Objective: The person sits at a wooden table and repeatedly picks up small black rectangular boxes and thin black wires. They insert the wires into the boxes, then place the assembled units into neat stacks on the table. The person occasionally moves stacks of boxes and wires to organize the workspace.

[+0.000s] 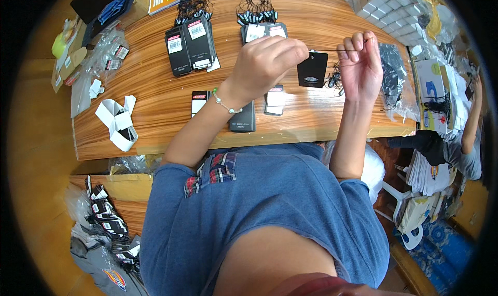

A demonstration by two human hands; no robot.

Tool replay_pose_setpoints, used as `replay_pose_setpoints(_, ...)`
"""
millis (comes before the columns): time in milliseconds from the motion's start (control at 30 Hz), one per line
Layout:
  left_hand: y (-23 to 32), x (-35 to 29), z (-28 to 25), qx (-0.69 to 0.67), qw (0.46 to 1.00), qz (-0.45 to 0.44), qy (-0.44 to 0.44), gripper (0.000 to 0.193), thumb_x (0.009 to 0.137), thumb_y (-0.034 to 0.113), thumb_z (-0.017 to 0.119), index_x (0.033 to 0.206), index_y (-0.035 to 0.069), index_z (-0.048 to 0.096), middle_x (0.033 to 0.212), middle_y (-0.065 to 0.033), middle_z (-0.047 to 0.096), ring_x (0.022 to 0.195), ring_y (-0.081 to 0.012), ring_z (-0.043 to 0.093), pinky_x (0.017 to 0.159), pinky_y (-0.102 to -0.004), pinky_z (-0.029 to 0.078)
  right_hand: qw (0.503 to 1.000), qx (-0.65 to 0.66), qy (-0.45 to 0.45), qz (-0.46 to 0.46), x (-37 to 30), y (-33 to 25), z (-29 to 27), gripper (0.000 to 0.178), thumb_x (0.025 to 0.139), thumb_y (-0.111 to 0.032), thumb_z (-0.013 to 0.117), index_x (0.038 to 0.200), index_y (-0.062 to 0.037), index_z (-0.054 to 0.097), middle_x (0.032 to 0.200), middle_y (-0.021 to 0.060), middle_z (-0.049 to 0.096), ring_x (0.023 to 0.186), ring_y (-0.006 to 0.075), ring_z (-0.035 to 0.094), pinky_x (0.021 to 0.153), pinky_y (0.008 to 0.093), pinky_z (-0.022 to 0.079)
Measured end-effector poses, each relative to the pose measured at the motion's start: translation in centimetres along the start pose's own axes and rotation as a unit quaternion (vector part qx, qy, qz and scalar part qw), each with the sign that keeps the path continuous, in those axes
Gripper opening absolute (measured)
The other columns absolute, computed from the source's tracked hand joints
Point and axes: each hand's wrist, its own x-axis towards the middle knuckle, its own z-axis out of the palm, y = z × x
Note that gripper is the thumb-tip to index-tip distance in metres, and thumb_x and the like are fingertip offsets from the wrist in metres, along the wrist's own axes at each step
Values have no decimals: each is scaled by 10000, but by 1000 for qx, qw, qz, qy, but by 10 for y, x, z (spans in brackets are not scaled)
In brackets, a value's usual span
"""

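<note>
My left hand (267,62), with a beaded bracelet at the wrist, is closed in a pinch at the top of a black hang tag (312,72). The tag hangs just right of those fingertips, above the wooden table. My right hand (360,70) is raised beside it, palm toward me, fingers curled in a pinch on a thin dark string (367,39). Below my left forearm lie a dark stack of tags (242,120), a tag with a white label (199,103) and a small pile of labels (275,101). Loose black strings (334,79) lie between the hands.
Tall tag stacks (193,47) with bundled strings stand at the back, another (249,32) partly behind my left hand. White paper strip (116,120) lies left. Plastic bags (397,83) and white boxes (389,8) are right. Another person's arm (471,117) shows far right.
</note>
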Motion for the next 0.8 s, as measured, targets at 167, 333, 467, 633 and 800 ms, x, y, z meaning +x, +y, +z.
replay_pose_setpoints(167,1,2,4,-41,998,-49,27,98,686,68,632,781,46,619,848,-53,629,735,-204,598,647,-294,487,969,163,-138,123,3,5,10,134,928,-170,426,978,-57,477,764,32,443,596,95,375,588,241,346)
replay_pose_setpoints(333,9,0,14,-158,974,-161,24,203,755,159,654,892,11,634,905,-105,638,823,-251,607,754,-334,470,963,198,-81,165,-1,11,16,141,926,-148,427,999,-48,494,932,86,525,786,154,504,723,290,440)
replay_pose_setpoints(467,15,-6,22,-304,917,-257,-23,298,769,185,667,983,-15,610,955,-131,644,877,-203,616,759,-294,467,968,186,-67,156,-2,13,6,155,924,-132,428,999,-34,523,1013,137,565,907,213,560,808,344,482)
replay_pose_setpoints(633,17,-11,22,-382,854,-354,-6,174,810,100,618,941,-7,574,893,-99,646,800,-107,600,686,-249,473,975,185,-32,118,-7,-1,6,160,927,-139,428,997,-29,521,1013,159,570,935,228,577,864,367,472)
replay_pose_setpoints(800,18,1,8,-421,839,-345,-10,130,803,-16,588,900,16,507,882,-33,580,838,-84,539,753,-224,438,984,156,-65,56,-6,-15,17,163,929,-152,431,993,-32,521,1017,156,570,926,224,583,850,365,482)
